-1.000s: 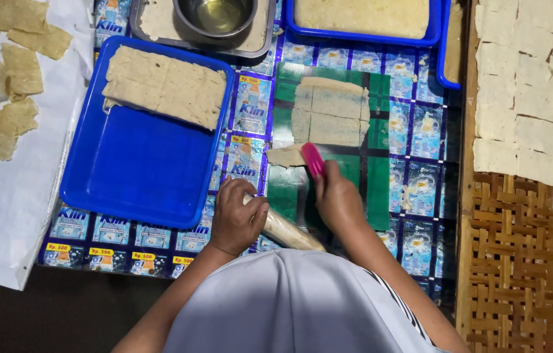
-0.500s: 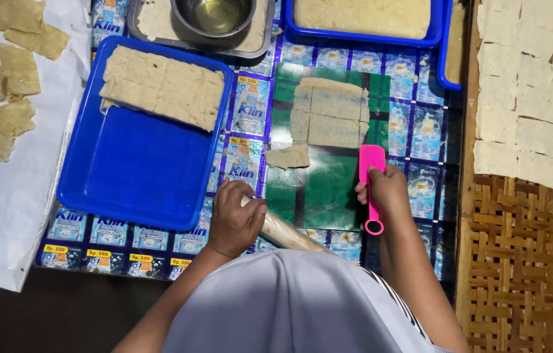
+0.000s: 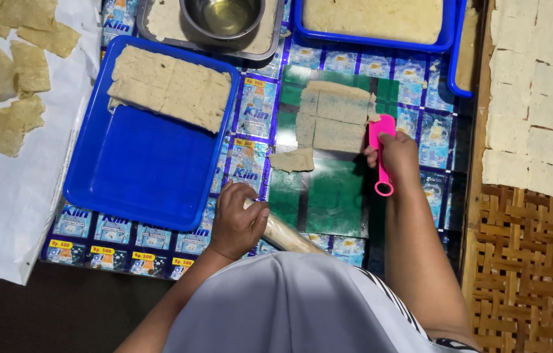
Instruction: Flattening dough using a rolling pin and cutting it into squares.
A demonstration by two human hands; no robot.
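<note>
Free room: the lower half of the green sheet (image 3: 328,196), at 6 o'clock from the cut dough (image 3: 332,114), lies bare between both hands. One loose dough scrap (image 3: 293,160) sits at its 10 o'clock corner. The blue tray (image 3: 139,176) is bare across its near half; dough squares (image 3: 172,88) fill its far end.

Obstacles: the left hand (image 3: 237,219) and roller (image 3: 289,236) block the sheet's 7 o'clock edge. The right hand (image 3: 397,153) with pink cutter (image 3: 381,147) closes the 3 o'clock side. At 12 o'clock stand a metal bowl (image 3: 224,16) and a filled tray (image 3: 374,19), leaving a narrow strip before them.
</note>
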